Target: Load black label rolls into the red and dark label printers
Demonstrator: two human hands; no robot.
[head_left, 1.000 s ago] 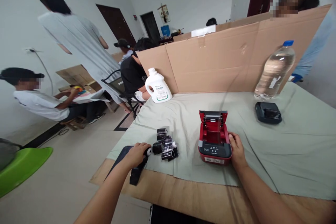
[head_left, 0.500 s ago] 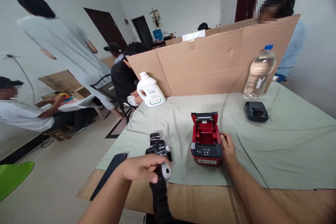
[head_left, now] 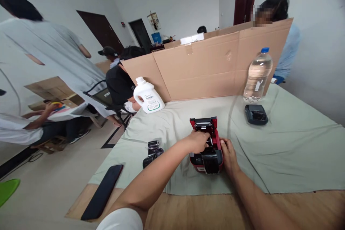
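A red and black receipt printer point(head_left: 218, 147) stands on the cloth in front of me, its lid point(head_left: 203, 123) raised. My left hand point(head_left: 198, 141) reaches into the paper bay, closed around a roll of black-faced paper point(head_left: 211, 162). The strip's loose end hangs over the printer's front panel. My fingers cover most of the roll. Against the printer's right side lies my right hand point(head_left: 229, 155), gripping its edge. Several small black rolls point(head_left: 153, 153) lie left of the printer, partly behind my left forearm.
A white detergent jug point(head_left: 149, 99) and a clear bottle with blue cap point(head_left: 257, 77) stand before a cardboard screen point(head_left: 199, 68). A small black device point(head_left: 256, 115) lies at right, a long dark flat object point(head_left: 102, 191) at left. Other people sit and stand beyond the table.
My left hand has carried the paper roll from the table's front edge up and right into the open printer. My right hand stays at the printer's side. The view has shifted slightly.
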